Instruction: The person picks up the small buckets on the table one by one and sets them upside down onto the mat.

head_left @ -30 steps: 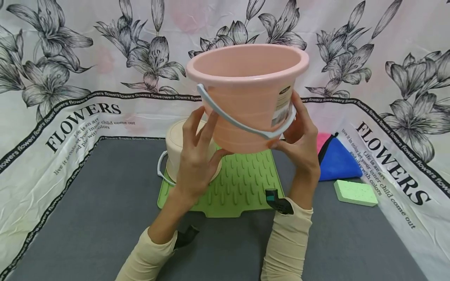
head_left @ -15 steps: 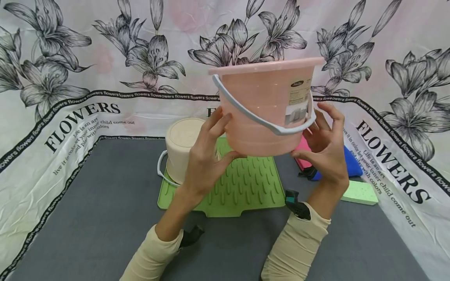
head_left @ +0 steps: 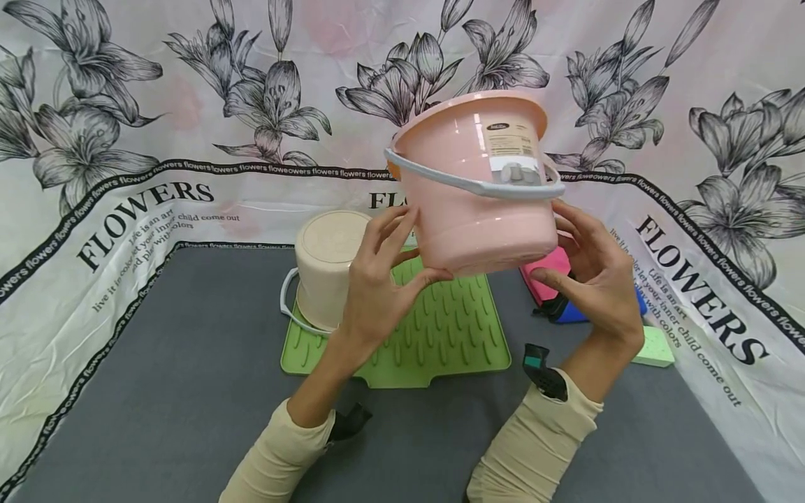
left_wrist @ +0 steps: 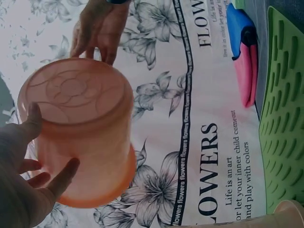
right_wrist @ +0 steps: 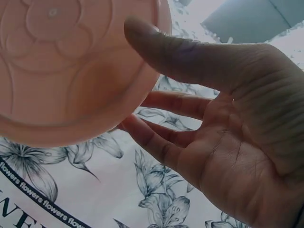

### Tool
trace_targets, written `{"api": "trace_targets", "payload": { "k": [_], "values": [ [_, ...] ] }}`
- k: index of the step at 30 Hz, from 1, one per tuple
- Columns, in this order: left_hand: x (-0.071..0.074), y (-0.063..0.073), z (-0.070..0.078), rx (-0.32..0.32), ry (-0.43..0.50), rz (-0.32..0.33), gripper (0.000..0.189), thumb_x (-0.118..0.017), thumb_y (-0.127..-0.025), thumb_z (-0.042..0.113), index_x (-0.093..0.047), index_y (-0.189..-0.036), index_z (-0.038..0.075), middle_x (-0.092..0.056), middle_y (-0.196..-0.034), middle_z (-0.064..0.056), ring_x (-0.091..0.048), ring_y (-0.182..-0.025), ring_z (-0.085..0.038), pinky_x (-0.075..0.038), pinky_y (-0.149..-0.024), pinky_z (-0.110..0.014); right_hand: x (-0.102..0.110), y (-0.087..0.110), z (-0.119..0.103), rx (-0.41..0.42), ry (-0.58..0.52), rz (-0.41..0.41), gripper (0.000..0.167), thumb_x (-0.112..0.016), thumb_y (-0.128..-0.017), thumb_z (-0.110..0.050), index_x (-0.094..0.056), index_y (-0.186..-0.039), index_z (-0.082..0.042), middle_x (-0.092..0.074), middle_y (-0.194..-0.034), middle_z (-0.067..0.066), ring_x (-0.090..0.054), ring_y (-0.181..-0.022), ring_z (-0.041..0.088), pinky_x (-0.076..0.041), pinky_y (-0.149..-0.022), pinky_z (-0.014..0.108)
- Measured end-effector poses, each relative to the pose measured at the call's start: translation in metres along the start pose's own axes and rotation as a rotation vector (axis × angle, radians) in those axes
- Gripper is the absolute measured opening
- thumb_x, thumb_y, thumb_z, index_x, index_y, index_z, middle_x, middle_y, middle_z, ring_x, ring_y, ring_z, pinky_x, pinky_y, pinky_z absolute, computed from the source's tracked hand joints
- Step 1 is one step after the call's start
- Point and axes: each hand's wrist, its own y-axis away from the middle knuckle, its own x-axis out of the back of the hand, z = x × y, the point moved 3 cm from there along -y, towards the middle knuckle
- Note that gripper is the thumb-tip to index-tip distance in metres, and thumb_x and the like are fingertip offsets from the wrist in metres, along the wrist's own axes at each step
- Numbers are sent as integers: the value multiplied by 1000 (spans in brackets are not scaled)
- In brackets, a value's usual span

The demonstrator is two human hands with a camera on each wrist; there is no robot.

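Note:
A pink bucket [head_left: 478, 181] with a pale grey-blue handle [head_left: 478, 187] and a printed label is held up over the mat, its rim tipped away and its underside turned toward me. My left hand [head_left: 383, 279] grips its lower left side, thumb under the base edge and fingers along the wall. On the other side, my right hand [head_left: 594, 272] holds the lower right, fingertips at the wall and thumb by the base. The right wrist view shows that thumb [right_wrist: 175, 54] over the flower-patterned base [right_wrist: 52, 61]. Some fingertips are hidden behind the bucket.
A cream bucket [head_left: 327, 279] stands upside down on the left of a green ridged mat [head_left: 440, 328]. Pink cloth [head_left: 547, 269] and blue cloth [head_left: 574, 314] lie right of the mat, near a light green sponge [head_left: 655, 348]. A floral sheet [head_left: 251, 105] hangs behind the grey table.
The pink bucket has shifted right, then swung back slightly left, and tilted so its opening turned away and its underside came toward me. Both hands moved right with it.

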Motion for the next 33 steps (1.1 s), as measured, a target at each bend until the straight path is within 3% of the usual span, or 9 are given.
{"api": "trace_targets", "payload": {
  "k": [6, 9, 13, 17, 21, 28, 33],
  "values": [
    [0, 1, -7, 122, 67, -6, 69, -86, -84, 12, -55, -145, -1, -63, -135, -19, -68, -126, -29, -63, -86, -21, -5, -3, -4, 48, -25, 7, 78, -89, -75, 6, -48, -138, 26, -57, -149, 27, -55, -141, 33, -51, -112, 33],
    [-1, 2, -10, 154, 111, -21, 66, -87, -83, 10, -56, -141, -2, -63, -141, -19, -68, -128, -29, -63, -87, -22, -6, -4, -5, 58, -32, 15, 75, -89, -75, 6, -50, -136, 26, -59, -147, 26, -51, -145, 34, -51, -112, 33],
    [-3, 2, -11, 97, 162, -59, 84, -94, -73, 6, -52, -145, -4, -53, -154, -20, -62, -135, -31, -63, -90, -23, -2, -3, 0, 56, -36, 66, 76, -91, -73, 5, -51, -135, 25, -63, -143, 23, -56, -140, 32, -52, -112, 32],
    [-5, -1, -12, 20, 145, -95, 101, -97, -67, 5, -45, -152, -5, -48, -153, -23, -59, -132, -34, -62, -91, -22, 3, -3, 5, 22, -22, 135, 72, -89, -75, 4, -54, -135, 20, -67, -136, 20, -62, -130, 29, -54, -110, 30],
    [-10, -2, -15, 52, 97, -110, 99, -96, -70, 7, -44, -153, -7, -46, -147, -24, -63, -120, -33, -61, -90, -17, 5, -4, 8, -32, 37, 168, 63, -85, -82, 1, -58, -137, 14, -67, -138, 16, -61, -130, 28, -55, -108, 27],
    [-16, 0, -22, 199, 27, -86, 93, -93, -77, 19, -47, -154, -1, -57, -134, -20, -65, -119, -29, -61, -91, -18, 0, -8, 13, -116, 123, 11, 89, -91, -73, 4, -48, -151, 9, -54, -154, 16, -51, -134, 27, -50, -115, 25],
    [-17, 2, -34, 292, -15, -90, 86, -90, -82, 27, -49, -154, 4, -66, -128, -16, -68, -119, -27, -62, -91, -23, -2, -7, 30, -292, 235, -55, 94, -83, -75, 18, -44, -158, -4, -50, -153, 4, -51, -131, 19, -49, -111, 16]
  ]
}}
